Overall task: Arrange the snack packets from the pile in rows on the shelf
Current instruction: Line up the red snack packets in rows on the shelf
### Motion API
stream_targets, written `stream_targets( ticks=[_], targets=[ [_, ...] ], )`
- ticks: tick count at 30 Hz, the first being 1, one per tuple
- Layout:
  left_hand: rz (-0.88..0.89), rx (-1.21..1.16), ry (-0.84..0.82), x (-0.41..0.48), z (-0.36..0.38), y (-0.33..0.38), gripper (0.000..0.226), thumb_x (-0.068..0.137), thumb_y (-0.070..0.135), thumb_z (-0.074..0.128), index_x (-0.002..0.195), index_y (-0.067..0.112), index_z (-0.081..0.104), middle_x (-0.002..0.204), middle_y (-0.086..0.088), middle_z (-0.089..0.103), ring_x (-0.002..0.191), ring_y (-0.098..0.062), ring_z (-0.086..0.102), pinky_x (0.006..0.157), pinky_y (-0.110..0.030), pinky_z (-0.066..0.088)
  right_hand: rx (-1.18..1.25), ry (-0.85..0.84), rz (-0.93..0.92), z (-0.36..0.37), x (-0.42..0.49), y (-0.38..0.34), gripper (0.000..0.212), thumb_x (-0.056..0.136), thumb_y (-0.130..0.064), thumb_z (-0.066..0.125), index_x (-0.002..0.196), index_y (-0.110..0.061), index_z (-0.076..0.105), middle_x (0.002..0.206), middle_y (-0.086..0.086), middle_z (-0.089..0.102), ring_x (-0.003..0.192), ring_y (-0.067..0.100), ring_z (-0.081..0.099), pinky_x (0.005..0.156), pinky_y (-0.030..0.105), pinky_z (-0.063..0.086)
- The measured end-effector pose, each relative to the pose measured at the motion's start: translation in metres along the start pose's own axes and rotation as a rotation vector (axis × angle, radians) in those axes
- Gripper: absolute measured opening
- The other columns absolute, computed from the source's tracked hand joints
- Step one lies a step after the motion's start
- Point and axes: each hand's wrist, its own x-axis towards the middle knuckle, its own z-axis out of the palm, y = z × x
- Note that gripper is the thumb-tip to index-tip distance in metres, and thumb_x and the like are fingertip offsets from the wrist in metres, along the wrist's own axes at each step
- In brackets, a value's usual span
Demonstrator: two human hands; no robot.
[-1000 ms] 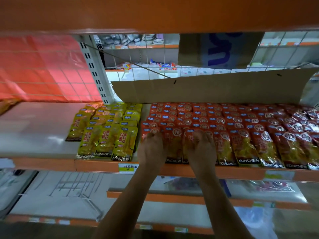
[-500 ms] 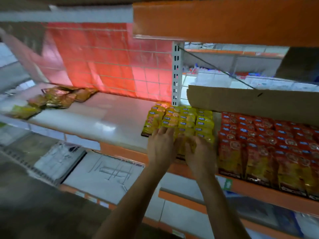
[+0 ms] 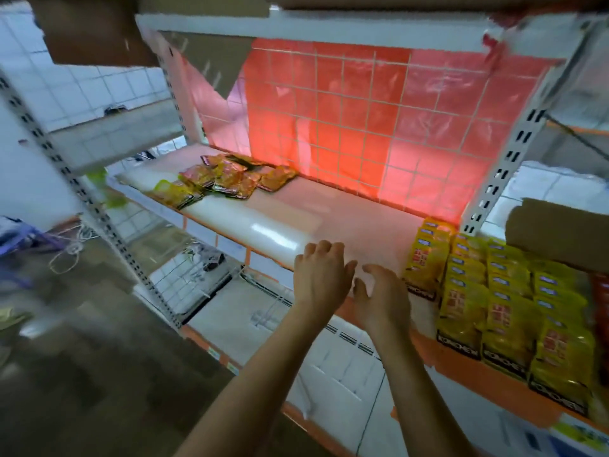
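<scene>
Left hand (image 3: 321, 275) & right hand (image 3: 384, 300) were both empty, fingers loose and slightly bent, side by side over the front edge of the glossy white shelf board (image 3: 263, 232). Just right of the right hand lay overlapping rows of yellow foil snack packets (image 3: 487, 291). The loose pile of yellow-orange snack packets (image 3: 227, 179) sat well apart at far-left rear, near the red plastic sheet (image 3: 379, 127) behind a wire grid.
</scene>
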Motion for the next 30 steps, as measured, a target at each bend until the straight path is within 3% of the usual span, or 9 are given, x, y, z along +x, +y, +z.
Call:
stream_targets(
  ticks=[8,14,23,27,30],
  targets=[
    [-0.122,0.068,-0.029,0.058,-0.004,-0.081,0.042,0.095,0.045,0.048,0.124,0.015,0.056,0.118,-0.008,0.060,0.109,-0.030,0.053,0.083,-0.039,0.043,0.001,-0.097,-0.023,0.061,0.053,-0.050,0.039,0.093,-0.031,0.057,0.129,-0.017,0.056,0.135,0.003,0.056,0.124,0.022,0.049,0.102,0.034,0.040],
    [-0.229,0.095,-0.058,0.118,0.001,-0.139,0.047,0.095,0.047,0.047,0.127,0.013,0.048,0.124,-0.010,0.054,0.114,-0.031,0.049,0.086,-0.039,0.043,0.001,-0.145,-0.049,0.104,0.115,-0.096,0.037,0.092,-0.023,0.058,0.128,-0.017,0.056,0.132,0.005,0.056,0.122,0.024,0.048,0.100,0.031,0.038],
    [-0.338,0.140,0.008,0.190,-0.002,-0.220,0.042,0.092,0.050,0.050,0.113,0.014,0.047,0.117,-0.009,0.052,0.114,-0.029,0.049,0.087,-0.039,0.045,-0.108,-0.182,-0.104,0.176,0.191,-0.154,0.044,0.091,-0.026,0.054,0.133,-0.012,0.050,0.132,0.013,0.050,0.121,0.031,0.044,0.101,0.034,0.033],
    [-0.344,0.165,0.018,0.220,-0.005,-0.252,0.040,0.092,0.046,0.053,0.113,0.013,0.045,0.114,-0.011,0.053,0.112,-0.031,0.049,0.089,-0.039,0.043,-0.131,-0.155,-0.058,0.211,0.217,-0.176,0.046,0.091,-0.030,0.054,0.136,-0.024,0.046,0.133,0.017,0.044,0.121,0.036,0.042,0.098,0.040,0.037],
    [-0.313,0.183,0.016,0.240,-0.008,-0.271,0.043,0.092,0.041,0.053,0.122,0.013,0.043,0.118,-0.011,0.054,0.113,-0.030,0.050,0.090,-0.037,0.043,-0.141,-0.154,0.006,0.231,0.236,-0.188,0.053,0.093,-0.042,0.049,0.143,-0.035,0.034,0.147,0.018,0.031,0.130,0.036,0.032,0.104,0.040,0.034]
  ],
)
